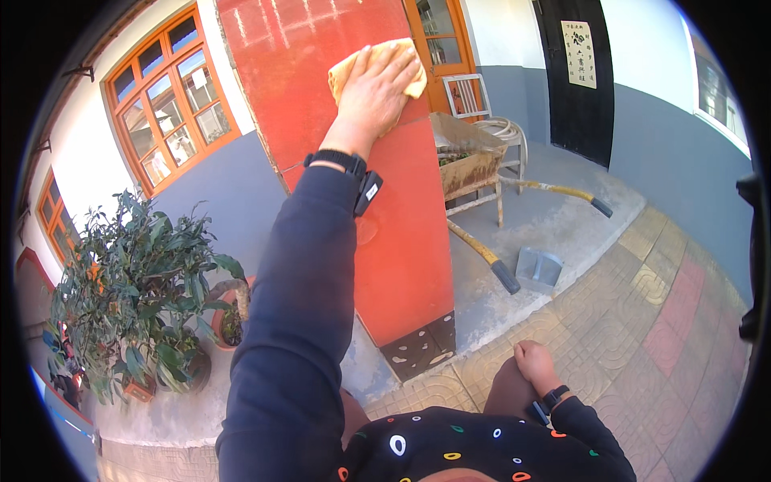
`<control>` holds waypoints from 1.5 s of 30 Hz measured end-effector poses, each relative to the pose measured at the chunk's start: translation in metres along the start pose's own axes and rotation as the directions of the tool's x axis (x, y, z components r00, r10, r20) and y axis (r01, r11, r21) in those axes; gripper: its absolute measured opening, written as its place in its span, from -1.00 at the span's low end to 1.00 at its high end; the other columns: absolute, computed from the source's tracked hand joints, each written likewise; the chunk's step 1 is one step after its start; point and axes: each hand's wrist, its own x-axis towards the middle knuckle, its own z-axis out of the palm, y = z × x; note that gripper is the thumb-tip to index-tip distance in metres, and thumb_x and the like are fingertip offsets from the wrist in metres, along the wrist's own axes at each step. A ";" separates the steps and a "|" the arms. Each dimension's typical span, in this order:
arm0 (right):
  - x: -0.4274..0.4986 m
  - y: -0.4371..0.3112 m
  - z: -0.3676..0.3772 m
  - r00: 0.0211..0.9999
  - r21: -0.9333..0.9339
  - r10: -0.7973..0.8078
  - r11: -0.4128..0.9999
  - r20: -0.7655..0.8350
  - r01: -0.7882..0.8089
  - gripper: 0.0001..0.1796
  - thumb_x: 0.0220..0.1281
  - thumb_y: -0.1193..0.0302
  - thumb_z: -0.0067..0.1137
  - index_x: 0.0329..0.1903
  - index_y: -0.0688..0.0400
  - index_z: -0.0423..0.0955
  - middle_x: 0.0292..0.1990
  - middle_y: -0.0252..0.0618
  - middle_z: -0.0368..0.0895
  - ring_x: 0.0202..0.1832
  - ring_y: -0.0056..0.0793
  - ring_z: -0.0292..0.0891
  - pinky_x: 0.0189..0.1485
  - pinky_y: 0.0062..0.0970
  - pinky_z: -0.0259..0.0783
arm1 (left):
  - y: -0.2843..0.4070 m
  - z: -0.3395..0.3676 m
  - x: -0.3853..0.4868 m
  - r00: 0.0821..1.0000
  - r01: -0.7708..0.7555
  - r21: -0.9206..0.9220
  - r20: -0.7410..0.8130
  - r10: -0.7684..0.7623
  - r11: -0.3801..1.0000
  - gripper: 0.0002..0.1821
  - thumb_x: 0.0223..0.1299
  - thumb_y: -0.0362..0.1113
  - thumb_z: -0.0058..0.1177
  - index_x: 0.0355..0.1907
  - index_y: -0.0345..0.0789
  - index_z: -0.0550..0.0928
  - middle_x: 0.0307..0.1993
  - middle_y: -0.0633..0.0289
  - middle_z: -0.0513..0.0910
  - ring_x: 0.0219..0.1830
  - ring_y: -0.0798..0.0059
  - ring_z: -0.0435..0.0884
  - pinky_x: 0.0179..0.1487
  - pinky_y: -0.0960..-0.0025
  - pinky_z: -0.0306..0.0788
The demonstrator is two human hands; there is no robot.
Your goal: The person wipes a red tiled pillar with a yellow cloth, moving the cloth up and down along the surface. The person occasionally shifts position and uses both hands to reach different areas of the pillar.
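A folded yellow cloth (pixel 337 75) is pressed flat against the upper part of a red pillar (pixel 400 241) by my left hand (pixel 376 90), whose fingers spread over it. Above and to the left of the cloth, pale chalk-like lines (pixel 289 24) mark the red surface. My right hand (pixel 535 361) is closed in a loose fist and rests on my knee (pixel 509 385), with no object seen in it. Both wrists carry dark bands. The palm side of my left hand is hidden.
A wheelbarrow (pixel 473 175) with yellow handles stands right of the pillar, beside a metal chair (pixel 467 96) with a coiled hose (pixel 506 129). A clear plastic scoop-like container (pixel 540 268) lies near one handle. Potted plants (pixel 144 289) stand left, below an orange-framed window (pixel 171 102).
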 end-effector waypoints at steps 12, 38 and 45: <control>-0.015 0.014 -0.013 0.993 0.038 -0.031 0.999 -0.113 0.035 -0.69 0.38 0.32 0.09 -0.41 0.29 0.56 -0.38 0.10 0.64 -0.28 0.17 0.58 -0.17 -0.01 0.48 | -0.072 -0.033 -0.064 0.953 0.291 0.213 0.022 -0.302 0.933 -0.37 0.40 -0.10 -0.05 0.53 -0.07 0.37 0.57 0.34 0.29 0.63 0.35 0.15 0.61 -0.13 -0.06; 0.014 -0.004 -0.011 0.993 0.013 0.017 1.000 0.120 -0.019 -0.68 0.41 0.27 0.06 -0.38 0.23 0.60 -0.36 0.04 0.69 -0.25 0.09 0.63 -0.12 -0.05 0.54 | -0.051 0.010 0.051 0.989 0.131 0.072 -0.073 -0.125 0.989 -0.44 0.50 -0.06 -0.19 0.47 -0.14 0.43 0.56 0.24 0.30 0.63 0.23 0.10 0.61 -0.09 -0.09; 0.016 -0.016 0.009 0.995 -0.011 -0.028 1.000 0.098 0.029 -0.66 0.40 0.26 0.06 -0.40 0.23 0.60 -0.35 0.05 0.69 -0.25 0.09 0.63 -0.11 -0.03 0.54 | 0.005 0.012 0.008 0.999 0.018 -0.142 0.035 -0.013 0.990 -0.35 0.46 -0.11 -0.19 0.55 -0.26 0.31 0.57 0.08 0.24 0.63 0.12 0.09 0.64 -0.04 -0.17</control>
